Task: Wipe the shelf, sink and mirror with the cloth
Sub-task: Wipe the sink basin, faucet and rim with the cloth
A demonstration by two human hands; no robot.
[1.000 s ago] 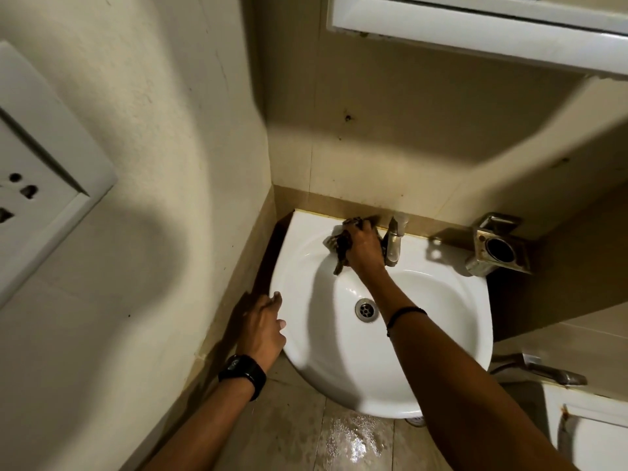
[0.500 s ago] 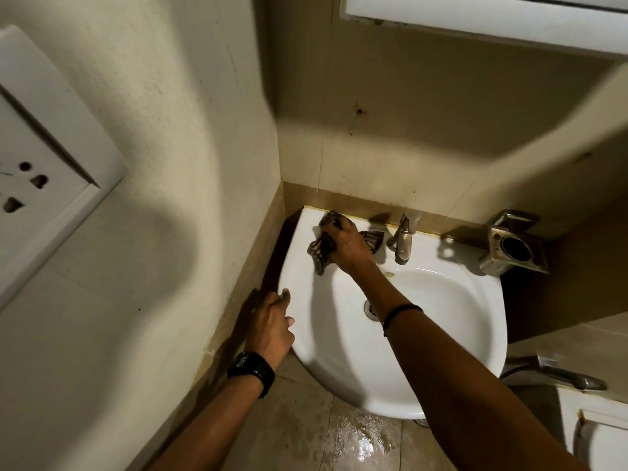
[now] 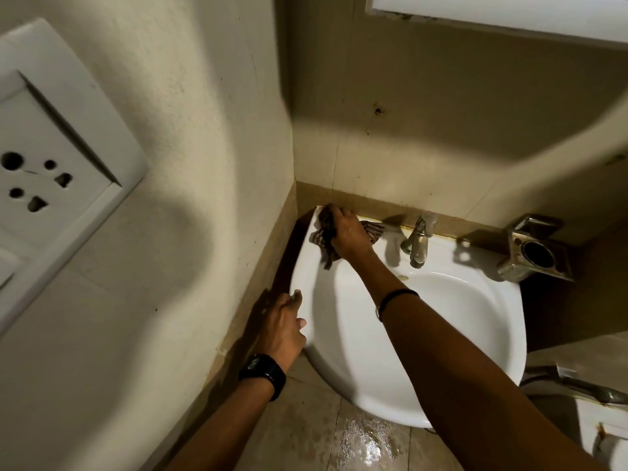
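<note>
**Cloth pressed to the back left corner of the sink**

The right hand (image 3: 350, 237) reaches across the white ceramic wall-mounted sink (image 3: 407, 334) and presses a dark brown striped cloth (image 3: 324, 232) onto the flat rim at the back left corner, right where the rim meets the tan wall tile. The grip of this hand is closed over the bunched cloth, with folds spilling out on the left and a striped corner showing on the right, toward the tap. A thin black band (image 3: 396, 297) circles the right wrist.

The left hand (image 3: 283, 329) rests on the outer left edge of the sink, fingers curled narrowly round the rim with the thumb on top; it holds nothing but the sink itself. A black digital wristwatch (image 3: 263, 370) sits on that wrist.

The tarnished metal tap (image 3: 417, 244) stands upright at the middle of the back rim, near the cloth but apart from it. To its right a square, stained metal holder (image 3: 535, 254) is fixed to the wall beside the sink.

A white frame edge (image 3: 492, 11), possibly the bottom of the mirror or the shelf, runs across the top right; too little shows to say which. A white plastic wall socket (image 3: 51, 164) fills the left wall. The tiled floor (image 3: 367, 440) below the sink shines wet.
</note>
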